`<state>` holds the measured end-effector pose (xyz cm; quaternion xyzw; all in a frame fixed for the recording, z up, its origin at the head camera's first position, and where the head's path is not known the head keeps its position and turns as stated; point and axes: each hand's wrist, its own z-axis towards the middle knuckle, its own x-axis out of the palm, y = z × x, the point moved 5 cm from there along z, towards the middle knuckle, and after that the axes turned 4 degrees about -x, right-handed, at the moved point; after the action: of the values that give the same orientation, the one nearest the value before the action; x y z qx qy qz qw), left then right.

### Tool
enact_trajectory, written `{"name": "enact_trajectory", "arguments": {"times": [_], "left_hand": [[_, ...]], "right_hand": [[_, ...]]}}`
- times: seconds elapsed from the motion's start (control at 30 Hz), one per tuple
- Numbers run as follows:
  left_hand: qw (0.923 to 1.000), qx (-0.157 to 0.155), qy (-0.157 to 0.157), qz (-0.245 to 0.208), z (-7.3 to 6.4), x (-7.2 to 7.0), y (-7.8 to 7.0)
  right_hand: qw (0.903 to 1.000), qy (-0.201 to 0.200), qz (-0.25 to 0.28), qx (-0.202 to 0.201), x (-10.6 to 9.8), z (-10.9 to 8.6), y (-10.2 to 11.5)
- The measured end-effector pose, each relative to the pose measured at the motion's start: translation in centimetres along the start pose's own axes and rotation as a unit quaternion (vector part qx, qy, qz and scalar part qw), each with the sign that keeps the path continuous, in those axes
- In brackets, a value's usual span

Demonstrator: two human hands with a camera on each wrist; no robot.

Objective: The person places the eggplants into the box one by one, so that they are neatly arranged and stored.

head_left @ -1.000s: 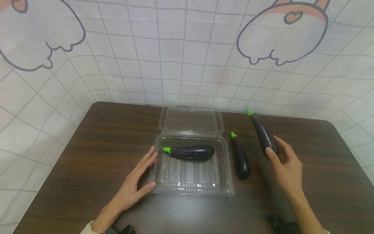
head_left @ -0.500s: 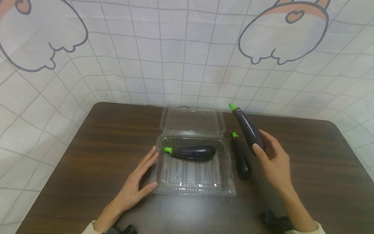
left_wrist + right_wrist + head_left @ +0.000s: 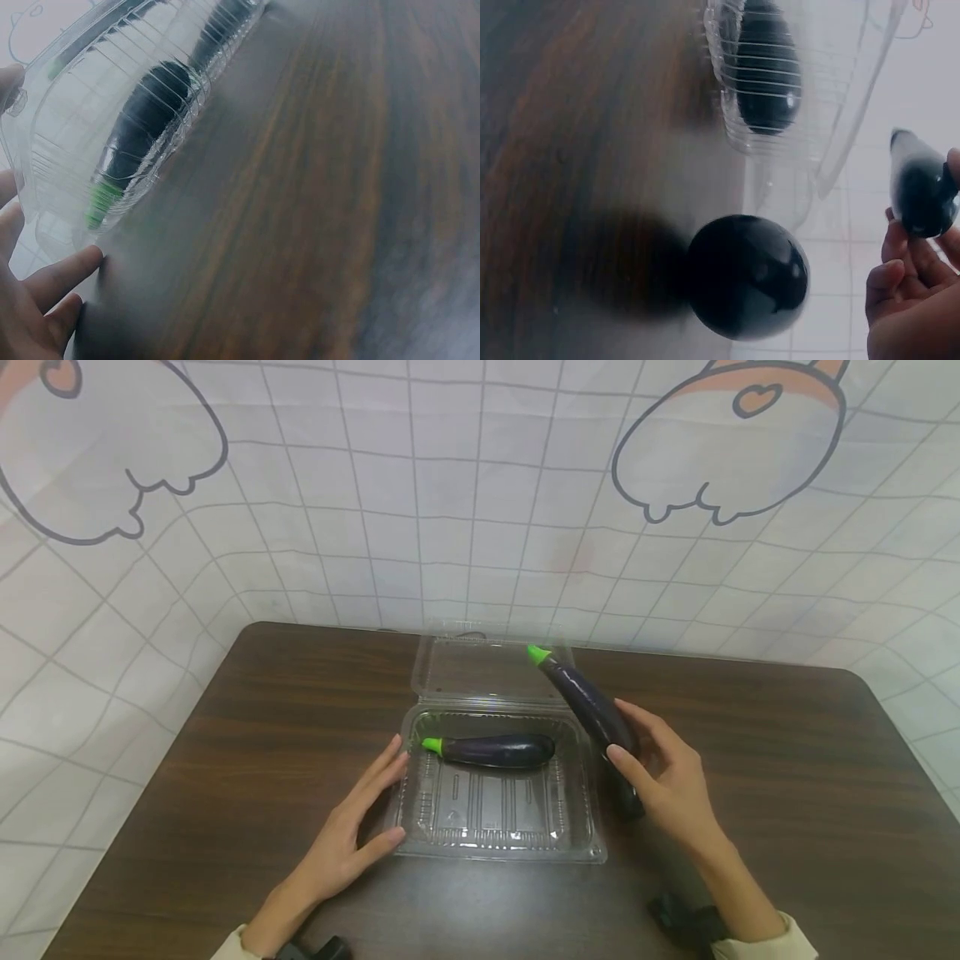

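Judging by the head cam, one eggplant (image 3: 588, 704) is gripped near its fat end by the right hand (image 3: 672, 787), stem (image 3: 537, 654) toward 10:30, tray (image 3: 495, 853) at 9 o'clock; left wrist, tray's flanked by a spread left hand (image 3: 34, 311); right wrist, eggplant's held aloft.

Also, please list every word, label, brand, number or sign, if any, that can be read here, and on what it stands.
None: no readable text shows.
Clear plastic hinged box: faint marks in its base, too small to read.
Held glossy dark-purple eggplant: no label visible.
White gridded backdrop sheet: orange heart shapes, not words.
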<state>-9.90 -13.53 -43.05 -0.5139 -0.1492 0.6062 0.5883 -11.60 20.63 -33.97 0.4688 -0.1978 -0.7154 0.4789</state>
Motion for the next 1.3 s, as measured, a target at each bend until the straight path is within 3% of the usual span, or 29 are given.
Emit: {"name": "enact_trajectory", "arguments": {"times": [0.27,0.57,0.93,1.3], "left_hand": [[1.0,-0.005,0.001,-0.002,0.1,-0.1,-0.2],[1.0,-0.003,0.001,-0.006,0.1,0.0,-0.2],[0.9999,-0.011,0.003,0.0,0.1,0.0,-0.3],[0.9999,-0.015,0.005,0.002,0.0,0.0,-0.2]], "right_hand": [[0.998,0.043,-0.011,-0.045,1.4,0.5,0.2],[0.9916,0.102,0.002,-0.079,3.5,0.1,-3.0],[0.975,0.153,0.004,-0.161,5.4,0.5,-2.3],[0.9582,0.207,-0.028,-0.196,6.5,0.7,-1.5]]}}
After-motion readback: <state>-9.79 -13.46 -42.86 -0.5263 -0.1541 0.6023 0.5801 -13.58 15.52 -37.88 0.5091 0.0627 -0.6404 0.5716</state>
